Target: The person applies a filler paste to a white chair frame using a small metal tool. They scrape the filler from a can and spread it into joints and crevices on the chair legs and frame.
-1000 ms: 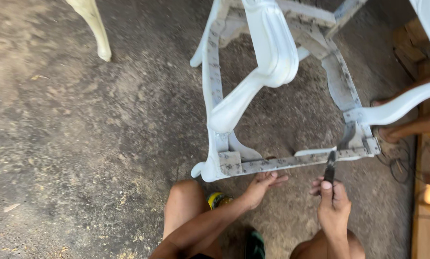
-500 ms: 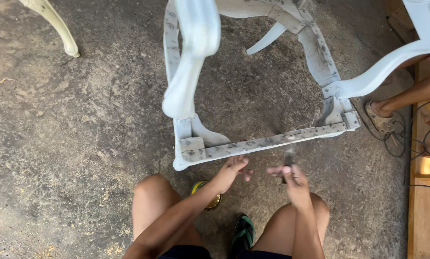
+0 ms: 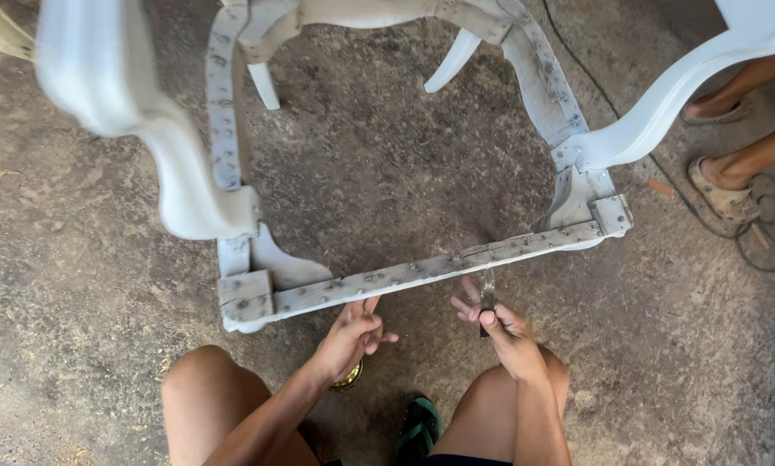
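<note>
A white chair frame [image 3: 422, 272] stands on the dirt floor [image 3: 85, 285], its front rail nearest the person. The right hand [image 3: 501, 328] grips a small dark tool [image 3: 487, 298] whose tip meets the rail's lower edge. The left hand [image 3: 351, 335], fingers loosely curled and holding nothing, touches the rail's underside. Another person's sandalled feet [image 3: 722, 194] stand near the frame's right corner.

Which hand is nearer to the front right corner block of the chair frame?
Right. The right hand, holding a small tool, sits below the front rail, closer to the corner block. The left hand is further along the rail, toward the opposite corner.
</note>
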